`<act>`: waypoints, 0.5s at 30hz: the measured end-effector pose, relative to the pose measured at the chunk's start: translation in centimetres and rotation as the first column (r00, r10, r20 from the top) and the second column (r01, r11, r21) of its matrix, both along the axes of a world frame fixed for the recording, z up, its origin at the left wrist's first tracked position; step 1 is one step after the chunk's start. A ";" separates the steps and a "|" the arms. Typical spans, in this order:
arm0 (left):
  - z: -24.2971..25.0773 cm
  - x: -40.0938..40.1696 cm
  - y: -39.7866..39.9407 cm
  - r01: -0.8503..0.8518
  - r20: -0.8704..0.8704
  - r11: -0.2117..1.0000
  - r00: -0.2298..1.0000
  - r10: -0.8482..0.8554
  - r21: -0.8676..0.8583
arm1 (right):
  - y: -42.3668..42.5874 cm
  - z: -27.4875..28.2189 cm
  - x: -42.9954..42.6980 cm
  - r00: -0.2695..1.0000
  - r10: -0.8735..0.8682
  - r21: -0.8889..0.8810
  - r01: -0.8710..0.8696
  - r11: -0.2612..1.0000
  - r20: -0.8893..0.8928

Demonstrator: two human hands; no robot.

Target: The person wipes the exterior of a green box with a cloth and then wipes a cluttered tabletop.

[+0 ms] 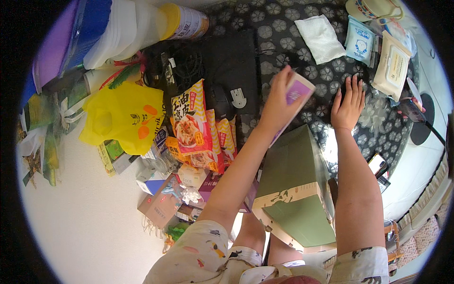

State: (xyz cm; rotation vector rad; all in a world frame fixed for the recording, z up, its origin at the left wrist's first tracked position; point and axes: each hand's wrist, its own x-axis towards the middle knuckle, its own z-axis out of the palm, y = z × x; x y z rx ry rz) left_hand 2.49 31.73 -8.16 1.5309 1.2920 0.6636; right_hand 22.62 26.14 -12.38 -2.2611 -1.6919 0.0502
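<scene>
My left hand (278,97) grips a flat purple-and-white box (299,90) by its edge, holding it tilted over the table. Its lower end reaches toward a large green carton (291,163) with cream edges, which stands at the table's near side against my legs. Palm down, my right hand (347,106) rests on the black flower-patterned tablecloth (315,87) with nothing in it. Beyond that hand lie a folded white cloth (319,39), a light blue packet (360,41) and a beige pack of wet wipes (392,65).
Red-and-yellow food packets (193,124), a yellow plastic bag (124,117) and several boxes crowd the left side. Near the packets are a black computer mouse (221,101) and a white plastic piece (238,98). A phone (376,163) lies by the right edge.
</scene>
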 end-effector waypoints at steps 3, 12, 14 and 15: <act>-0.2 1.6 -1.6 0.202 0.291 0.959 0.947 -0.139 -0.201 | 0.0 -0.3 0.1 1.000 0.006 0.014 -0.006 1.000 0.003; 1.8 0.6 -1.9 0.099 -0.028 0.990 0.995 -0.096 0.104 | 0.0 -0.5 0.0 1.000 -0.005 0.016 0.005 1.000 0.012; 3.5 -2.1 -3.5 -0.046 -0.156 0.994 0.986 0.062 0.103 | -0.2 -0.7 0.1 1.000 -0.006 0.013 0.006 1.000 0.003; 4.5 -3.7 -4.6 -0.099 -0.280 0.994 0.954 0.111 0.054 | -0.1 -0.6 -0.1 1.000 -0.007 0.013 0.007 1.000 -0.001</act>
